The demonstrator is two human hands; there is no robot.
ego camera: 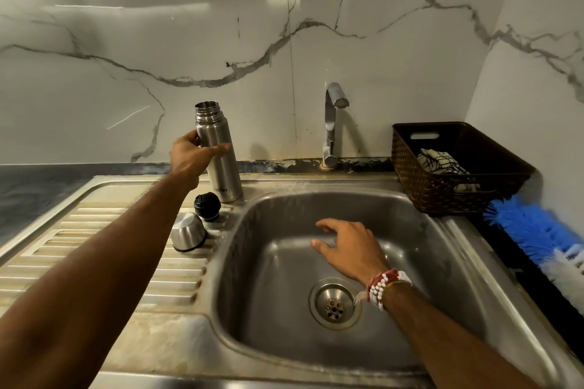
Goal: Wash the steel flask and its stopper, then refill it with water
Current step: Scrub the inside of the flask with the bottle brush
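Steel cylindrical flask (225, 174), uncapped, gripped by left hand (192, 155); one black round stopper (207, 205), one domed steel cap (188, 232); right hand (347, 246) spread, empty.

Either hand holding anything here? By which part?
The left hand grips the open cylindrical steel flask around its upper body, just below the threaded neck. The right hand hangs over the steel sink basin, open, holding nothing.
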